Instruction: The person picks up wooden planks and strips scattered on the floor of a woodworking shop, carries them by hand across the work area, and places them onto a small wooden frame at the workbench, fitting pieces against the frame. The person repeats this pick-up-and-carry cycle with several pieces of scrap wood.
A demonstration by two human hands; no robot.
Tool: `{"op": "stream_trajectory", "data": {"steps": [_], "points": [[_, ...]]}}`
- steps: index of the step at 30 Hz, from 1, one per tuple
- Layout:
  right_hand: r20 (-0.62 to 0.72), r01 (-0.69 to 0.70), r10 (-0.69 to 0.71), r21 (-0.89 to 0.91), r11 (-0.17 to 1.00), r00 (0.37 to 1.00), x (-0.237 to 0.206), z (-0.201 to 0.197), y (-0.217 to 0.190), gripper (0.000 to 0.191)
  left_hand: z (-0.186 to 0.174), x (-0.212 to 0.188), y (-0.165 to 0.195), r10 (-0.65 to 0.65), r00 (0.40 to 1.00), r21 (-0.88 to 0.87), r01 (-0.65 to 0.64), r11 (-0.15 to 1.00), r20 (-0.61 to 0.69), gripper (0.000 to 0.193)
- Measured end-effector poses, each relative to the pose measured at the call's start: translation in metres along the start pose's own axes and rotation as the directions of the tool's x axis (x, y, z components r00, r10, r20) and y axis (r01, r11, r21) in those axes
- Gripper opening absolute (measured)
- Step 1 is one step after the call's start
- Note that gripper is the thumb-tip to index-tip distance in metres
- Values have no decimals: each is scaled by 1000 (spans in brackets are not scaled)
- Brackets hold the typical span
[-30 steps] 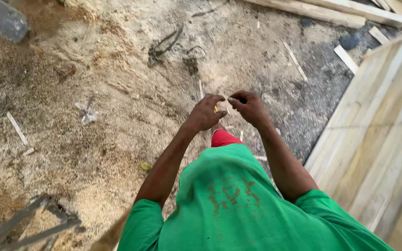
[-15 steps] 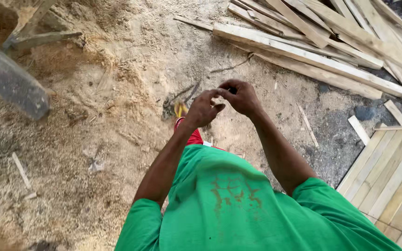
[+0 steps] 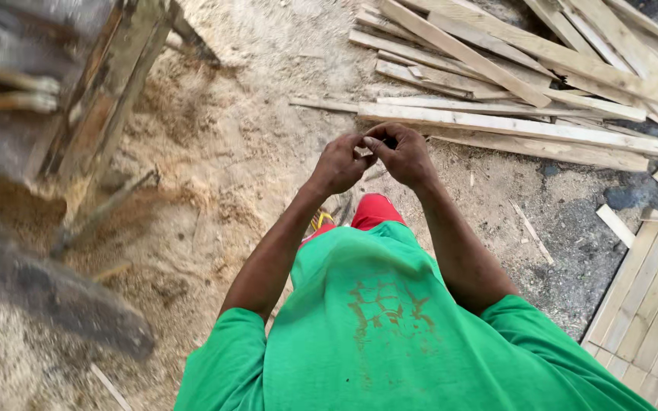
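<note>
- While both hands are raised in front of the chest, the left hand [image 3: 338,164] and right hand [image 3: 403,156] meet at the fingertips, knuckles toward the camera.
- Fingers of both are curled in tight, pinched together around something small and pale [image 3: 365,151] between them. Only a sliver shows; can't tell what it is, nor which hand actually has the grip.
- Held high and close to the body, which reads like fine fingertip work rather than carrying, as a judgement.
- Green shirt [image 3: 390,327] fills the lower frame; red fabric [image 3: 375,211] shows just below the hands, and a bit of yellow-and-black footwear [image 3: 321,221] beside it.
- Ground is covered in sawdust [image 3: 237,152], thick to the left, thinner toward the right where dark bare ground [image 3: 573,259] shows.
- Loose pile of long pale wooden slats [image 3: 512,125] lies just beyond the hands, crossing one another at angles, looks dropped rather than stacked.
- Panel of joined boards [image 3: 653,304] lies flat at lower right, edges aligned.
- Blurred timber frame of a bench or machine [image 3: 100,91] at upper left, and a dark beam [image 3: 55,293] below it; detail not readable.
</note>
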State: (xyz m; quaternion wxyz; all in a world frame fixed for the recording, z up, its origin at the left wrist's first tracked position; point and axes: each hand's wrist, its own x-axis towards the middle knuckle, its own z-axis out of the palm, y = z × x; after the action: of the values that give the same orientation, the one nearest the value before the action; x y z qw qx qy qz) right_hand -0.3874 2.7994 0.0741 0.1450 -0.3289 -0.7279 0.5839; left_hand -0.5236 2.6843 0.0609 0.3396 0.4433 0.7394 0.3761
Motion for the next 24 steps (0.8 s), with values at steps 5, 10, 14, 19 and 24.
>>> {"op": "stream_trajectory", "data": {"steps": [5, 10, 14, 19, 24], "points": [[-40, -19, 23, 75, 997, 999, 120, -9, 1, 17, -43, 120, -21, -6, 992, -72, 16, 997, 130, 41], [-11, -48, 48, 10, 999, 999, 265, -25, -11, 16, -85, 258, -46, 59, 992, -30, -56, 998, 114, 39], [-54, -13, 14, 20, 1000, 998, 359, -44, -27, 16, -123, 348, -46, -33, 988, -29, 38, 999, 154, 43], [-83, -25, 15, -118, 993, 996, 462, -66, -39, 16, -169, 448, -51, 54, 983, -62, -44, 997, 174, 43], [-172, -120, 109, -56, 991, 979, 562, -61, -22, 18, -198, 563, -85, 151, 951, -56, -141, 988, 268, 40]]}}
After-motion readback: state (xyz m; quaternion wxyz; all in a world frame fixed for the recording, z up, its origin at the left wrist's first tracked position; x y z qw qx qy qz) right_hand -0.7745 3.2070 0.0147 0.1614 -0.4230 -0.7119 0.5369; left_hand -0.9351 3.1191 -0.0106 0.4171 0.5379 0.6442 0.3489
